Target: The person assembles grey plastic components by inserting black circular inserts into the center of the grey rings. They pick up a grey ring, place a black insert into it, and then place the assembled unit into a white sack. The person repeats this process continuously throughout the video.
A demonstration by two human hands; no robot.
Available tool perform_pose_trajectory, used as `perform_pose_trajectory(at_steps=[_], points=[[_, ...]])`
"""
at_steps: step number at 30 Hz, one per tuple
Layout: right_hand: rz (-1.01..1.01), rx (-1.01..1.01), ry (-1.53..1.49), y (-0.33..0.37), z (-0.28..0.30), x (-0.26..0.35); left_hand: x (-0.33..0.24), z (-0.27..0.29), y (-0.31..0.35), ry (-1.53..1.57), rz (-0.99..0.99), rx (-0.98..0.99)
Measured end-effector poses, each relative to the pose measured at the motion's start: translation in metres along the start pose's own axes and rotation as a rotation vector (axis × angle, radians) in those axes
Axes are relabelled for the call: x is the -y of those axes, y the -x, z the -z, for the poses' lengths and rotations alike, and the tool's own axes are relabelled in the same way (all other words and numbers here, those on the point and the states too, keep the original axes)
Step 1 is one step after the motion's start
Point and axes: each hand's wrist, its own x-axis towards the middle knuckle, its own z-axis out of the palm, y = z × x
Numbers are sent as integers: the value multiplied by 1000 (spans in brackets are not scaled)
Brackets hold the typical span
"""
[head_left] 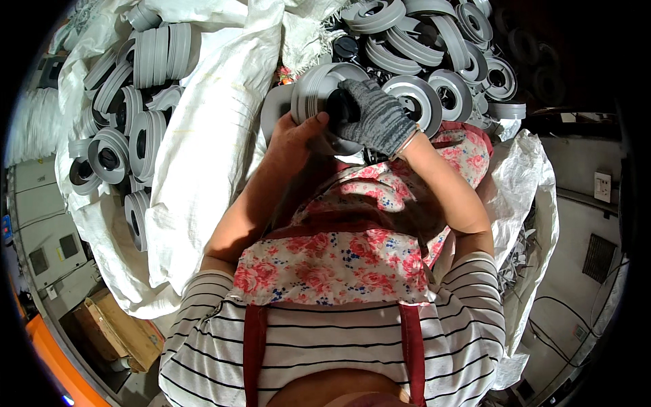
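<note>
While tilted, grey ring between hands.

Pale grey wall at right with white socket plate and dark slatted vent, cardboard lower left.

The bare left hand's fingers are mostly hidden behind a ribbed, round grey plastic part; the rim cuts off a smooth orange panel at lower left.
</note>
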Motion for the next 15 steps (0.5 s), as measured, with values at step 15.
perform_pose_trajectory(at_steps=[15], points=[[-433, 141, -673, 19, -10, -22, 4, -24, 0, -221, -62, -49]])
